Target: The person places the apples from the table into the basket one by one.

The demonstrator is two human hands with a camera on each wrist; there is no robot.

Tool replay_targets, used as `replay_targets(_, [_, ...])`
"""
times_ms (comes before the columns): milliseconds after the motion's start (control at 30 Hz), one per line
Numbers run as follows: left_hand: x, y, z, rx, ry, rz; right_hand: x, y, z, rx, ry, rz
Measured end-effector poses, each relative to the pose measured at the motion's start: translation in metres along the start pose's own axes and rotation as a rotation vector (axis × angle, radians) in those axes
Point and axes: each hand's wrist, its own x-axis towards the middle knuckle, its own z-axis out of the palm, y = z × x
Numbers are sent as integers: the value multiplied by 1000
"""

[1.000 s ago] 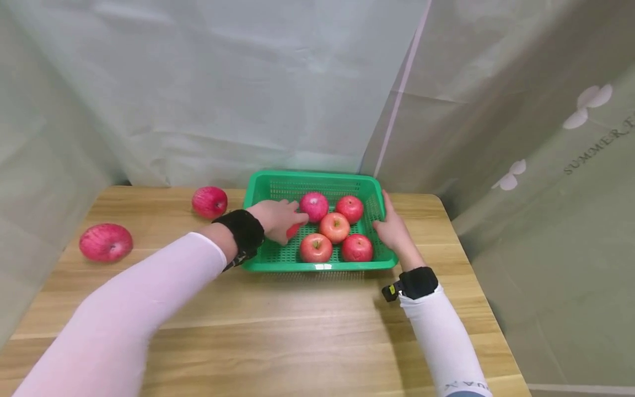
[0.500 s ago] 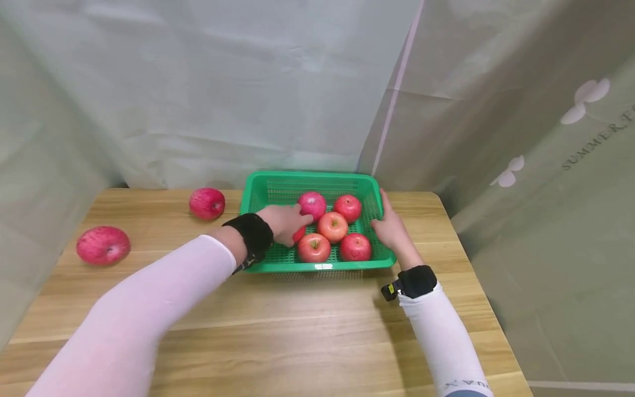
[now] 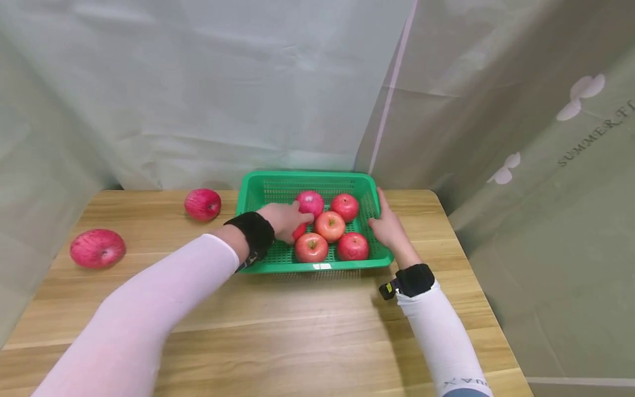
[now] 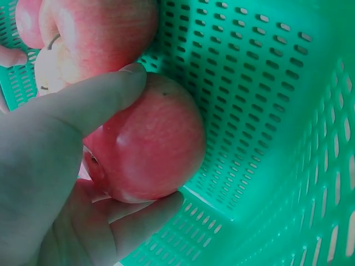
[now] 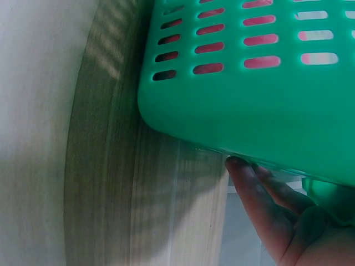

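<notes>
A green slotted basket (image 3: 258,190) stands at the back of the wooden table and holds several red apples. My left hand (image 3: 284,220) reaches into its left half and grips one red apple (image 4: 148,145). The thumb lies over the top of the apple and the fingers curl beneath it, just above the basket floor (image 4: 266,100). Another apple (image 4: 100,33) sits right beside it. My right hand (image 3: 388,227) holds the basket's right wall. Its fingers (image 5: 260,202) lie along the outside of the wall (image 5: 249,94) under the rim, and the thumb sits on the inner side.
Two more red apples lie on the table left of the basket, one near it (image 3: 202,204) and one near the left edge (image 3: 97,248). Pale curtains close off the back and both sides. The table (image 3: 297,331) ends close to the basket's right.
My left hand has carried its apple a little further right inside the basket, up against the other apples. The right hand stays on the basket's right wall.
</notes>
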Motion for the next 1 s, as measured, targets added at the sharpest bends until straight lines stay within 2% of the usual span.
replay_targets(533, [4,-4,-2,-80,22,41,2,-1,-4,5,11,-5])
replay_targets(667, [3,-4,-2,-120,23,29,3,0,-3,0,12,-1])
replay_targets(933, [0,-8,4,-465,-18,-189,3,2,1,11,17,-10])
replay_targets(1000, [1,-10,6,-473,-13,-201,4,2,3,16,14,-18])
